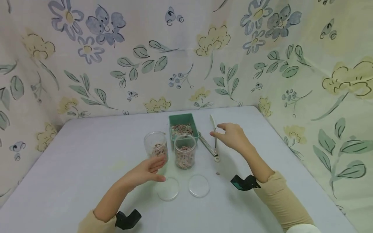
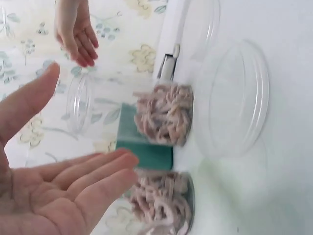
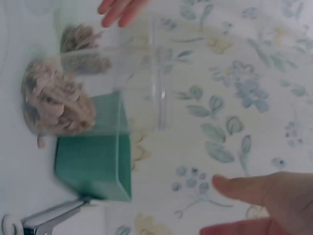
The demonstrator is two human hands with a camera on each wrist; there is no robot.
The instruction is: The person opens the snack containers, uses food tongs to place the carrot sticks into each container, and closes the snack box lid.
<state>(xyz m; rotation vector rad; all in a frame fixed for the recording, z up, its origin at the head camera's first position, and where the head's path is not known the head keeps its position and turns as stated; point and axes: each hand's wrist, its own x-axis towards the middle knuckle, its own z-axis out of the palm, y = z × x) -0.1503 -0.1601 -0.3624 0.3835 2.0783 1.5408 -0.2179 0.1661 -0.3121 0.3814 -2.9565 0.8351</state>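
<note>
My left hand [image 1: 144, 172] is held beside the left clear jar [image 1: 151, 139], fingers extended and thumb apart, with nothing in its grasp. In the head view it overlaps the jar's lower part; whether it touches cannot be told. My right hand [image 1: 233, 137] hovers near the metal tongs [image 1: 207, 144], thumb and fingers spread around air. Both the left jar and the right clear jar [image 1: 185, 158] stand upright without lids, holding pinkish-brown, worm-like pieces [image 2: 166, 115]. Behind them, a green rectangular container [image 3: 88, 161] holds more such pieces.
Two clear round lids, the left lid [image 1: 168, 191] and the right lid [image 1: 199, 186], lie flat in front of the jars. One small loose piece [image 1: 218, 173] rests on the white table [image 1: 87, 161], right of the lids. A floral curtain [image 1: 175, 58] hangs behind the table.
</note>
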